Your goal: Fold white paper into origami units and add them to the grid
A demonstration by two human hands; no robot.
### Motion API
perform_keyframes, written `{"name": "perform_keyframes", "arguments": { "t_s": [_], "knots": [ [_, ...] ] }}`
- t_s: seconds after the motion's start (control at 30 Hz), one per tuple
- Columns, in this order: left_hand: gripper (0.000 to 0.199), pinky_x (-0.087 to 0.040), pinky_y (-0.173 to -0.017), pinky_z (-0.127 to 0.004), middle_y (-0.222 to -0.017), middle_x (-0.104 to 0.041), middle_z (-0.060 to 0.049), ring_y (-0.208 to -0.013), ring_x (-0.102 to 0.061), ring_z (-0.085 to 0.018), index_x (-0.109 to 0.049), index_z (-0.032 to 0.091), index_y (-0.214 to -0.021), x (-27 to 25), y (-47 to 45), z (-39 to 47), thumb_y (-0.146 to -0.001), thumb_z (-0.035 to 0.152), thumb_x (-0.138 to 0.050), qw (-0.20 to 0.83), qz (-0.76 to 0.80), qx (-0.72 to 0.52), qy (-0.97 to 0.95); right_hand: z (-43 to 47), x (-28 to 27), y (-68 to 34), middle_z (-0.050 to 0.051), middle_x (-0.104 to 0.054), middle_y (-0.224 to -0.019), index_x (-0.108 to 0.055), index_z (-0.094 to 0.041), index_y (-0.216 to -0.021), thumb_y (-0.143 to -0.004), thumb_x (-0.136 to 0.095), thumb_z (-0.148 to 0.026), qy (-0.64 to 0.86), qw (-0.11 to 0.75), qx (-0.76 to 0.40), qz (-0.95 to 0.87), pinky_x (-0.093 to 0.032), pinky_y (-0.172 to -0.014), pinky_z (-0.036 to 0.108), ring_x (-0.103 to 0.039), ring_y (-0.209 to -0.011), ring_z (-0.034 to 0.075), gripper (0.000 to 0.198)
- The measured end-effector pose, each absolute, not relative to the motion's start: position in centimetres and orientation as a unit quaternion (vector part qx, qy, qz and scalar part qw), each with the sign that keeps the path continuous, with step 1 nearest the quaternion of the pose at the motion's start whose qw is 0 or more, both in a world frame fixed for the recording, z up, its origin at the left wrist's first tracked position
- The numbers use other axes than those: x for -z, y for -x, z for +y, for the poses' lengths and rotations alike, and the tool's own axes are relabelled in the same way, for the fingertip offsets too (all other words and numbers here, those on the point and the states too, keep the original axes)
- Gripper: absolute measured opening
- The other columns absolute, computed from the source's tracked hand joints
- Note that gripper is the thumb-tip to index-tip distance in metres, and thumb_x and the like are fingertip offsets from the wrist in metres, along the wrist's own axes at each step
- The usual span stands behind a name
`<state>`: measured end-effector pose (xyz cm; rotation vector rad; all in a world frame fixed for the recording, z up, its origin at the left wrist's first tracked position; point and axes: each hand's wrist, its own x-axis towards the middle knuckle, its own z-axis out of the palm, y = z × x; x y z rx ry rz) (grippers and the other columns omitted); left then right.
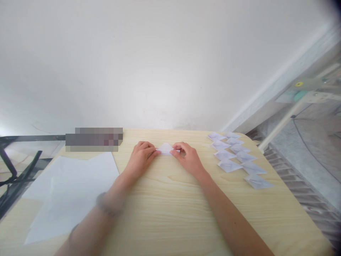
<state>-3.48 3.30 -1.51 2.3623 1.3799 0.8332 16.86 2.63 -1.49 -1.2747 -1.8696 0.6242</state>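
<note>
Slanting inward over the table [170, 213], your forearms [223, 202] have white sheets [61, 192] on the left and two columns of folded shapes [229, 165] on the right, apparently set aside for working room. Toward the far edge, your left hand [142, 154] and right hand [188, 154] pinch opposite ends of a folded paper [165, 148], likely steadying it.

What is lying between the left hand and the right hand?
A folded white paper, held near its ends by the left hand and right hand; the head view shows this.
</note>
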Motion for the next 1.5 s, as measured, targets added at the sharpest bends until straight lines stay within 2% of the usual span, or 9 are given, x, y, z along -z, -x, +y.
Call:
{"name": "perform_keyframes", "arguments": {
  "t_s": [0.07,0.17,0.33,0.53,0.6,0.73,0.97,1.17,1.5],
  "knots": [
    [0.022,-0.039,-0.081,-0.036,-0.084,-0.059,-0.006,-0.088,-0.047,-0.021,-0.065,0.020,-0.088,1.56,3.51,3.31,-0.083,0.032,-0.047,0.149,0.475,-0.294,-0.816,2.60,1.38,-16.90,0.002,-0.062,-0.084,-0.059,-0.021,-0.094,-0.074,-0.061,-0.030,0.490,0.378,-0.254,-0.743,-0.043,-0.073,0.027,-0.055,-0.079,0.014,0.022],
    [0.020,-0.040,-0.080,-0.035,-0.083,-0.059,-0.005,-0.088,-0.048,-0.020,-0.064,0.022,-0.093,1.56,3.50,3.30,-0.082,0.029,-0.049,0.165,0.471,-0.305,-0.811,2.61,1.24,-16.91,0.002,-0.064,-0.082,-0.062,-0.022,-0.087,-0.076,-0.058,-0.025,0.482,0.362,-0.238,-0.762,-0.042,-0.075,0.029,-0.054,-0.080,0.015,0.012],
    [0.020,-0.041,-0.078,-0.034,-0.079,-0.059,-0.006,-0.085,-0.049,-0.020,-0.065,0.020,-0.086,1.56,3.49,3.34,-0.081,0.032,-0.050,0.161,0.483,-0.315,-0.801,2.74,1.29,-16.84,0.002,-0.065,-0.087,-0.063,-0.022,-0.087,-0.078,-0.055,-0.020,0.504,0.366,-0.209,-0.754,-0.041,-0.076,0.030,-0.053,-0.082,0.016,0.012],
    [0.023,-0.038,-0.082,-0.036,-0.083,-0.061,-0.005,-0.088,-0.048,-0.021,-0.063,0.021,-0.093,1.56,3.60,3.40,-0.084,0.032,-0.045,0.148,0.470,-0.275,-0.826,2.86,1.11,-16.96,0.002,-0.065,-0.081,-0.064,-0.023,-0.087,-0.072,-0.063,-0.025,0.493,0.336,-0.202,-0.776,-0.038,-0.081,0.034,-0.053,-0.082,0.017,0.015],
    [0.025,-0.036,-0.084,-0.036,-0.086,-0.061,-0.005,-0.090,-0.047,-0.021,-0.062,0.021,-0.097,1.50,3.53,3.35,-0.085,0.033,-0.043,0.147,0.474,-0.267,-0.826,2.95,1.13,-17.01,0.002,-0.065,-0.081,-0.066,-0.023,-0.083,-0.075,-0.060,-0.027,0.496,0.327,-0.200,-0.779,-0.037,-0.079,0.033,-0.054,-0.080,0.017,0.010],
    [0.028,-0.033,-0.086,-0.039,-0.087,-0.062,-0.005,-0.090,-0.045,-0.022,-0.060,0.021,-0.103,1.44,3.24,3.16,-0.085,0.033,-0.041,0.137,0.502,-0.257,-0.814,3.19,1.33,-16.89,0.003,-0.065,-0.081,-0.065,-0.022,-0.091,-0.079,-0.054,-0.031,0.541,0.323,-0.206,-0.748,-0.040,-0.071,0.031,-0.054,-0.071,0.016,0.018],
    [0.028,-0.034,-0.083,-0.038,-0.079,-0.062,-0.005,-0.086,-0.047,-0.022,-0.065,0.020,-0.091,1.77,3.16,3.22,-0.083,0.038,-0.045,0.142,0.530,-0.286,-0.785,3.30,1.42,-16.55,0.004,-0.065,-0.091,-0.063,-0.022,-0.095,-0.080,-0.050,-0.024,0.542,0.309,-0.194,-0.757,-0.039,-0.074,0.032,-0.053,-0.078,0.017,0.020],
    [0.026,-0.034,-0.081,-0.039,-0.075,-0.065,-0.004,-0.086,-0.045,-0.024,-0.069,0.023,-0.084,1.85,3.12,3.29,-0.077,0.042,-0.052,0.143,0.556,-0.306,-0.759,3.28,1.51,-16.75,0.004,-0.061,-0.087,-0.063,-0.022,-0.094,-0.080,-0.049,-0.022,0.542,0.316,-0.199,-0.753,-0.040,-0.073,0.030,-0.054,-0.078,0.016,0.019],
    [0.026,-0.030,-0.083,-0.041,-0.077,-0.066,-0.003,-0.089,-0.043,-0.025,-0.067,0.026,-0.086,1.48,2.91,3.19,-0.077,0.044,-0.051,0.159,0.577,-0.289,-0.747,3.42,1.39,-16.59,0.005,-0.060,-0.089,-0.061,-0.021,-0.096,-0.081,-0.048,-0.022,0.552,0.294,-0.192,-0.757,-0.039,-0.074,0.030,-0.053,-0.078,0.016,0.020]
  ]
}}
